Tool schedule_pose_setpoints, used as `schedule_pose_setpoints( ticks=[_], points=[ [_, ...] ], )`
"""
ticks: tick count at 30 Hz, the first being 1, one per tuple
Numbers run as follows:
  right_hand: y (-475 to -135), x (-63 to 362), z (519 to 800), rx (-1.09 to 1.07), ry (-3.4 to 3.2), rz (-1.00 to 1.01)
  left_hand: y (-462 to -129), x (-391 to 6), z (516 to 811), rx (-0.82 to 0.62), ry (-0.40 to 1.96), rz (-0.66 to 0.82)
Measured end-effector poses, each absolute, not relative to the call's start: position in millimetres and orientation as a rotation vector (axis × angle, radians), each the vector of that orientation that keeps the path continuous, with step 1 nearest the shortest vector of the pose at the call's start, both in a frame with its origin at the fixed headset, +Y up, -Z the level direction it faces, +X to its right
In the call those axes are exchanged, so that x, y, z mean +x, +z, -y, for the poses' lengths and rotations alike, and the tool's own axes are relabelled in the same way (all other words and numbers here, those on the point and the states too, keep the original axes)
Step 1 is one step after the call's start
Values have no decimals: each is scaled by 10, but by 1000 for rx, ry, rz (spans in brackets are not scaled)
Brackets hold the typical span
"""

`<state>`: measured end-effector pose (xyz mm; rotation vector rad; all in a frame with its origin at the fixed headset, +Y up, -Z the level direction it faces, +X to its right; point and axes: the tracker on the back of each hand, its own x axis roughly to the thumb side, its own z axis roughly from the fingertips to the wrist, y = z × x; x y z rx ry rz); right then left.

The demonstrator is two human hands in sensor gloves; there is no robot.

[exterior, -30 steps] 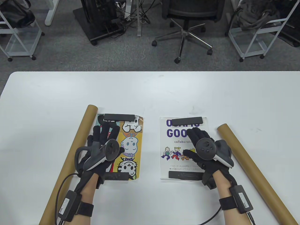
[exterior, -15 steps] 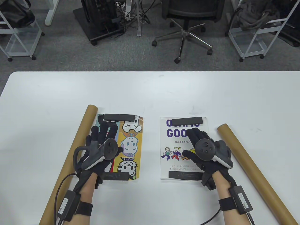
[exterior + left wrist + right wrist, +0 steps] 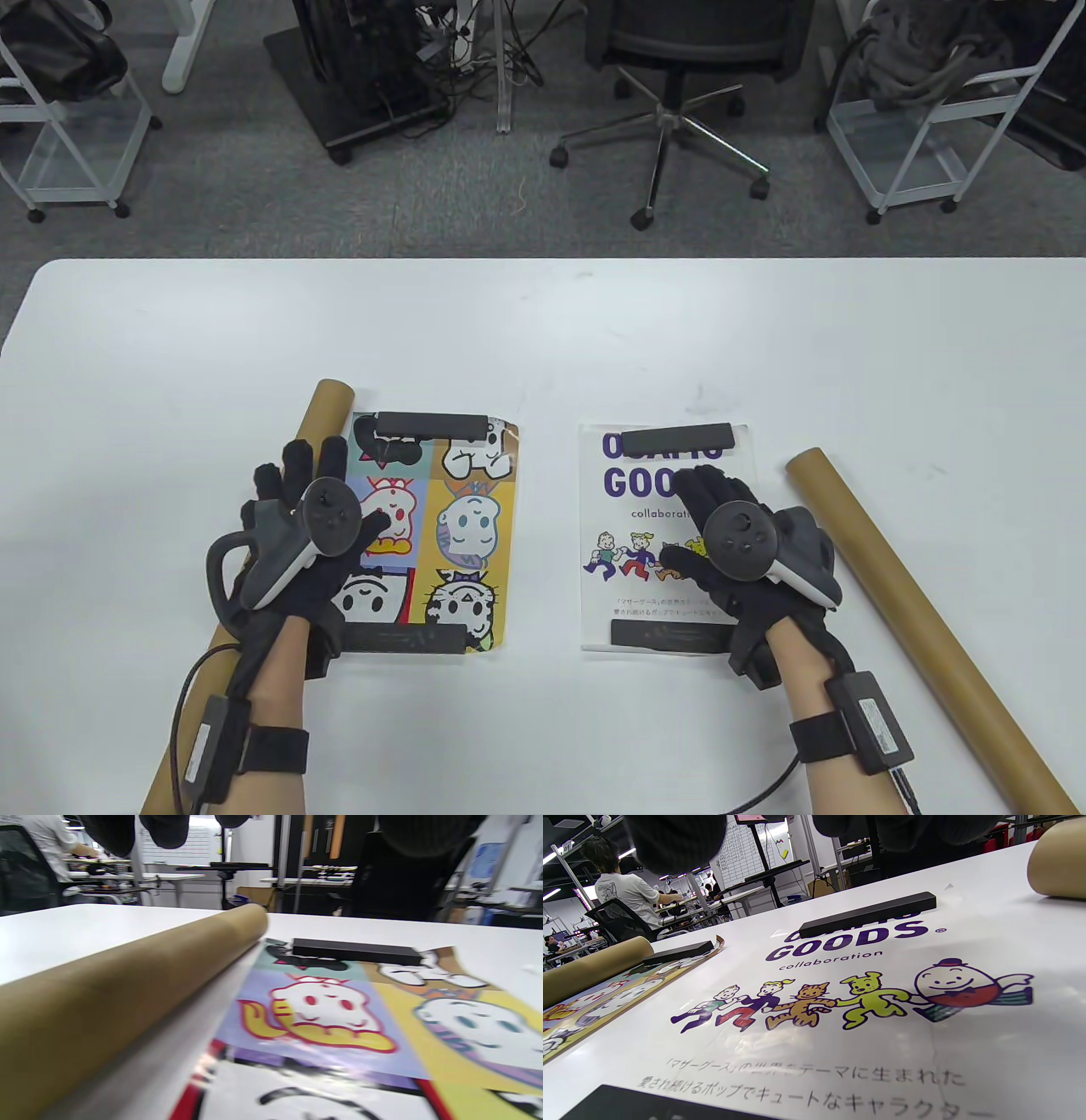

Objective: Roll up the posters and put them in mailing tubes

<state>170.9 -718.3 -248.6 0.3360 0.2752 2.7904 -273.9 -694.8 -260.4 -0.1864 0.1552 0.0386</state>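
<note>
A colourful cartoon poster (image 3: pixel 462 526) lies flat with a black weight bar at its far edge (image 3: pixel 431 424) and one at its near edge (image 3: pixel 407 638). A brown mailing tube (image 3: pixel 318 416) lies along its left side. My left hand (image 3: pixel 293 475) is over that tube and the poster's left edge, fingers straight and spread, holding nothing. A white "GOODS" poster (image 3: pixel 628 509) lies flat under two black bars (image 3: pixel 677 440) (image 3: pixel 666 635). My right hand (image 3: pixel 704 501) is above its right half, fingers relaxed and empty. A second tube (image 3: pixel 916 611) lies to its right.
The table's far half (image 3: pixel 543 323) is bare white. Beyond its far edge stand an office chair (image 3: pixel 679 102) and wire carts (image 3: pixel 916 127). Cables run from both wrists towards the near edge. In the left wrist view the tube (image 3: pixel 127 971) fills the left side.
My left hand has slid left, off the middle of the colourful poster and over the left tube, uncovering the poster's left panels. The right hand has barely moved.
</note>
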Motion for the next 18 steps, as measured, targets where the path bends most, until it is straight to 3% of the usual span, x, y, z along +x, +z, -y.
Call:
schedule_pose_setpoints(
  ticks=[9,18],
  points=[
    [-2490,1720,7180,326,2785,-281,-2645,-3062,7175,-293,68,-361],
    [-2491,1714,7183,327,2791,-310,-2665,-3156,7365,-442,66,-459]
  ],
)
